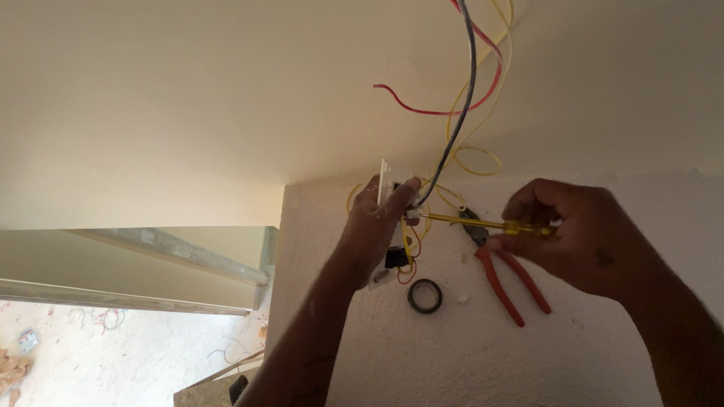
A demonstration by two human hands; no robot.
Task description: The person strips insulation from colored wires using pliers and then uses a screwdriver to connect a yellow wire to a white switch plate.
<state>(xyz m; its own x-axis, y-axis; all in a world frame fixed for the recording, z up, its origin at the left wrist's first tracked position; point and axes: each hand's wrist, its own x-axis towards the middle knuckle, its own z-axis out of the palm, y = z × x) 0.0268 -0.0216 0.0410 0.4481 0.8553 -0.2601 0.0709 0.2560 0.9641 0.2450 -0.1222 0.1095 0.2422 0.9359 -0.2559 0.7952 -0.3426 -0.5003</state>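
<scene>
In the head view, the person's left hand (375, 218) is reaching up to the top of a rough white plastered wall (467, 354), just under the cream ceiling (188, 98). Its fingers (398, 197) are wrapping closed around a white rectangular plastic switch plate (386, 185), holding it out from the wall with its back turned to the right. A bundle of yellow, red and black wires (469, 83) is hanging from the ceiling on the far right and running down into the back of the plate.

The right hand (569, 234) is sitting to the right of the plate, its fingers (520, 207) closing tightly on the handle of a slim screwdriver with a clear yellow plastic handle (490, 224). The shaft is lying almost level, its tip meeting the back of the plate beside the left thumb.

A pair of red-handled pliers (509, 283) is lying against the wall just below the right hand. A black roll of insulating tape (424, 296) is resting on the wall to the left of the pliers, below the left hand. Down at the near left, a dusty floor (113, 354) strewn with wire scraps is showing.
</scene>
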